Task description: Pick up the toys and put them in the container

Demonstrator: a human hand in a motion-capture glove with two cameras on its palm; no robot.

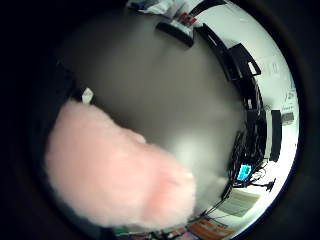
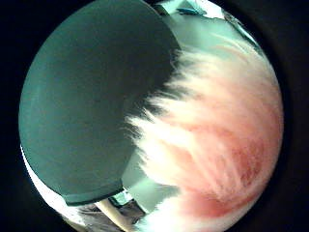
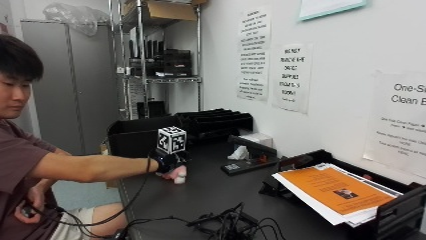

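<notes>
**Pink plush toy held above dark table**

The pink plush toy [image 3: 177, 174] sits in the grasp of the person's gloved right hand [image 3: 168, 162], left of centre in the outside view, with the arm stretched out over the dark table [image 3: 200, 195]. Pale pink fur shows below the glove, and the fingers are wrapped around it. The toy appears just above the tabletop; contact with the surface cannot be judged. In the thumb side palm view the fur fills the right half of the frame. A black container [image 3: 136, 137] stands behind the hand, toward the wall. At lower right of the outside view, orange and white papers [image 3: 336, 192] lie in a black tray [image 3: 399, 210], with loose black cables [image 3: 229, 225] near the bottom edge.
</notes>
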